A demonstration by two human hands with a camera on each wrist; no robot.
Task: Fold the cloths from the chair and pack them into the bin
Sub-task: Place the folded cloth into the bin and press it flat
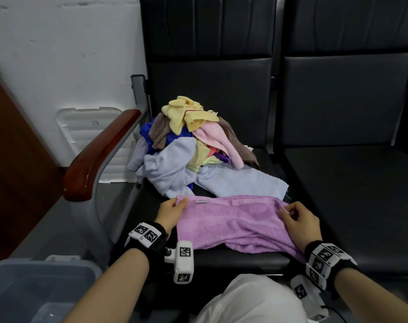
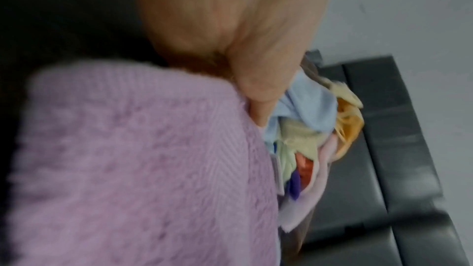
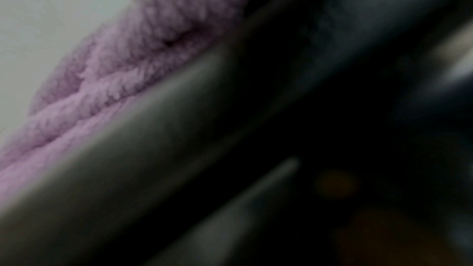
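Note:
A purple cloth (image 1: pixel 231 222) lies spread across the front of the black chair seat (image 1: pixel 242 256). My left hand (image 1: pixel 172 210) pinches its far left corner, thumb on top. My right hand (image 1: pixel 296 217) pinches its far right corner with curled fingers. Behind it, a heap of cloths (image 1: pixel 189 145) in yellow, pink, brown, blue and pale blue sits on the same seat. The left wrist view shows the purple cloth (image 2: pixel 133 159) close up under my thumb (image 2: pixel 256 80), with the heap (image 2: pixel 307 139) beyond. The right wrist view is blurred, showing a purple cloth edge (image 3: pixel 122 62).
A clear plastic bin (image 1: pixel 35 287) stands on the floor at lower left. Its white lid (image 1: pixel 91 136) leans against the wall behind the wooden armrest (image 1: pixel 100 155). A second black seat (image 1: pixel 352 194) adjoins on the right. My white-trousered knee (image 1: pixel 249 299) is at the bottom.

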